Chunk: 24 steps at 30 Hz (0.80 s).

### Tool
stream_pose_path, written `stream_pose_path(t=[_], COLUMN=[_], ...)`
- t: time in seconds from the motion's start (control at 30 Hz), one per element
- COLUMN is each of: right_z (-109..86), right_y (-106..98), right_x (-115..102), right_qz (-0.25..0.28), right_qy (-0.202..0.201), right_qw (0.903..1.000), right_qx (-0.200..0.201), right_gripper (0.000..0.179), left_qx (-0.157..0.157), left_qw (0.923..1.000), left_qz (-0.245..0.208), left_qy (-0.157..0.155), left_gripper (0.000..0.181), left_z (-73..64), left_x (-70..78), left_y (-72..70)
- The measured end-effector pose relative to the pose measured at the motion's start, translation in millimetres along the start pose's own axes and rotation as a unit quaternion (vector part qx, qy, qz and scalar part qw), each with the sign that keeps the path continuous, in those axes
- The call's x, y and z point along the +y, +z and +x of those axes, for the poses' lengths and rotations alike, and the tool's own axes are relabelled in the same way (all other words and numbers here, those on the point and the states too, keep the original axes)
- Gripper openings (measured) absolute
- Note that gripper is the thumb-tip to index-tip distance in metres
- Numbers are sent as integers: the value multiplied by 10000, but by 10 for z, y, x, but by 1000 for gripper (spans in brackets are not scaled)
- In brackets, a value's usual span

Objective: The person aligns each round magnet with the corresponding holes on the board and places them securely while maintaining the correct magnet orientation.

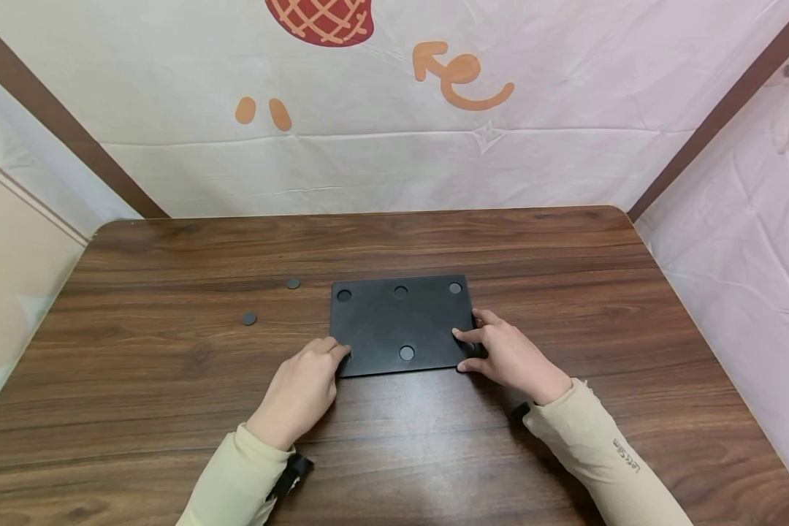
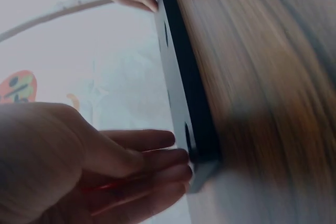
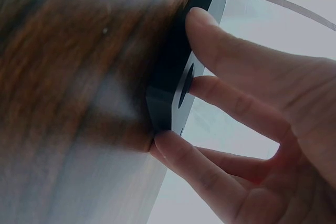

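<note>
- On the left of the wooden table (image 1: 138, 380), a grey disc (image 1: 249, 318) lies loose, well apart from the slab. A sweep of the left sleeve (image 1: 237, 475) could knock it away.
- A second disc (image 1: 293, 283) lies farther back, between the first one and the slab; a careless reach could push it toward the far edge.
- The left hand (image 1: 305, 387) has its fingertips touching the slab at its near left corner, by a recess. The dim, blurred wrist view hides whether they pinch anything, so I cannot tell its grip. Pressing hard on this corner could slide the slab sideways.
- The black slab (image 1: 394, 321) lies on the table between both hands. Its far left recess (image 1: 345, 296) looks dark and probably unfilled, while the near middle recess (image 1: 406, 353) shows a paler grey round. If anything there is seated loosely, tipping the slab could spill it.
- The right hand (image 1: 509, 354) grasps the slab's near right corner, thumb against the front edge, one finger at the corner recess, others along the side. Uneven pressure from that finger could tilt whatever sits there, or the thumb could slip off the edge.
</note>
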State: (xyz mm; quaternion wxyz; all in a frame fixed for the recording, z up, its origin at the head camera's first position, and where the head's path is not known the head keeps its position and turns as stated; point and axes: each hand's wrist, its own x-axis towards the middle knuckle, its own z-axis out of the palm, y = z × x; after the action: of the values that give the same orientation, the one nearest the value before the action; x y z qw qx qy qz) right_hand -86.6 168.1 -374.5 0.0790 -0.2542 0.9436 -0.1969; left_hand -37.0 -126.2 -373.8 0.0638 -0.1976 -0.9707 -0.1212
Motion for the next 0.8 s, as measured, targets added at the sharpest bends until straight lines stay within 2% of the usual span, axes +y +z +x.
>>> stream_pose_path(t=[0.17,0.33,0.8], right_z=[-1,2,2], right_y=[1,-4,-16], right_x=[2,5,-7], right_qz=[-24,21,-11], right_qy=[1,-22,54], right_qw=[10000,10000,10000], right_qx=[-14,-16,-71], right_gripper=[51,51,51], left_qx=[268,472,526], left_qw=[9995,9988,9975], left_qz=[-51,-117,-86], left_qy=[131,94,-463], left_gripper=[18,7,9], left_z=[6,7,0], left_x=[-102,-174,-376], left_y=[31,45,34])
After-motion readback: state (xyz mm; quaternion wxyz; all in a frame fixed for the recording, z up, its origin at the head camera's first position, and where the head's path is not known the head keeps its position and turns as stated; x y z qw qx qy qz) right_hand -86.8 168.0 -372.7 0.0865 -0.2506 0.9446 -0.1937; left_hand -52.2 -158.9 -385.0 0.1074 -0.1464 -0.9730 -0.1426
